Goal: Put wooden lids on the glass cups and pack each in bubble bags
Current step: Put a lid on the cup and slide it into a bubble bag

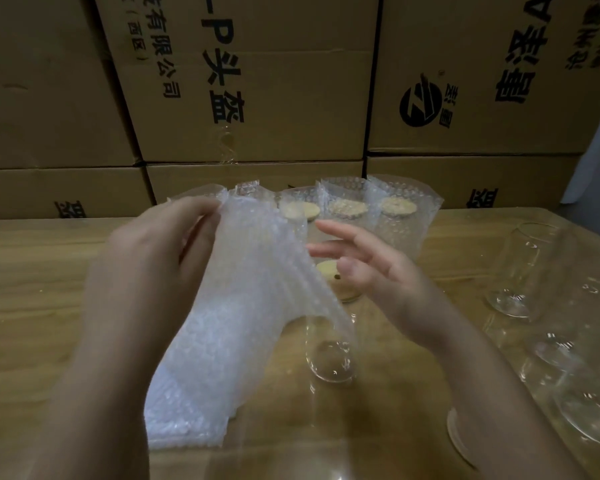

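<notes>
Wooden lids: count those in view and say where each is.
4. Three wooden lids sit in the back row inside bubble bags. One lid tops the unbagged cup beside the right hand. The bag held by the left hand may hide others.

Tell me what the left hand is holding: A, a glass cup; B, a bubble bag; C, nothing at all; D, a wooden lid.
B: the left hand pinches the top edge of a bubble bag that hangs down toward the table, while the right hand is open beside it and holds nothing.
</notes>
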Tool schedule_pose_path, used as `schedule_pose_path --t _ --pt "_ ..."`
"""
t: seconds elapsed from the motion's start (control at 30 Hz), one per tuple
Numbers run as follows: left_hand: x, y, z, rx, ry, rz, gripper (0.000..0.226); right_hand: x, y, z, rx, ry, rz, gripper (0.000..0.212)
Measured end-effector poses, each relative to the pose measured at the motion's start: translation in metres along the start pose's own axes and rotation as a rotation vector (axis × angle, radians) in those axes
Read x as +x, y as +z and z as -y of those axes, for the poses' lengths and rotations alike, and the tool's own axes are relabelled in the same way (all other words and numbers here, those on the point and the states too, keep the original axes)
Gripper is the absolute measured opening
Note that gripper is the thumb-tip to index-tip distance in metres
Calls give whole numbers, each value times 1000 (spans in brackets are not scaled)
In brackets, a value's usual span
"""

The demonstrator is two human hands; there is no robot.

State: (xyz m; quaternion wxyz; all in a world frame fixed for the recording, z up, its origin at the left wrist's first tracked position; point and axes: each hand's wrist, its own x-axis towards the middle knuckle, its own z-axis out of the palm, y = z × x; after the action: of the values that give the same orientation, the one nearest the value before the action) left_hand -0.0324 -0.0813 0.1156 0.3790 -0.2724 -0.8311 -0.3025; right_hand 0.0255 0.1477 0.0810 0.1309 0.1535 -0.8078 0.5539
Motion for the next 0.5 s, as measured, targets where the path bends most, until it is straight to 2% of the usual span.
schedule_pose_path --t 0.1,0.13,0.2,0.27,0.3,0.4,0.5 --pt "0 10 5 -41 -70 31 14 -2 -4 7 21 39 44 83" --pt "0 13 6 -68 -93 54 13 -3 -3 9 -28 56 39 86" --pt "0 20 9 -127 -156 111 11 -2 0 9 -190 68 6 70" --pt "-1 26 15 -156 -206 158 15 0 3 8 -248 79 -72 33" --pt "-1 28 18 -161 -227 179 18 1 3 6 -222 102 -120 21" --pt "-1 36 20 -108 -252 220 34 2 -2 4 -108 213 -190 10" --pt "-1 40 18 54 -175 151 46 2 -7 3 47 298 -183 10"
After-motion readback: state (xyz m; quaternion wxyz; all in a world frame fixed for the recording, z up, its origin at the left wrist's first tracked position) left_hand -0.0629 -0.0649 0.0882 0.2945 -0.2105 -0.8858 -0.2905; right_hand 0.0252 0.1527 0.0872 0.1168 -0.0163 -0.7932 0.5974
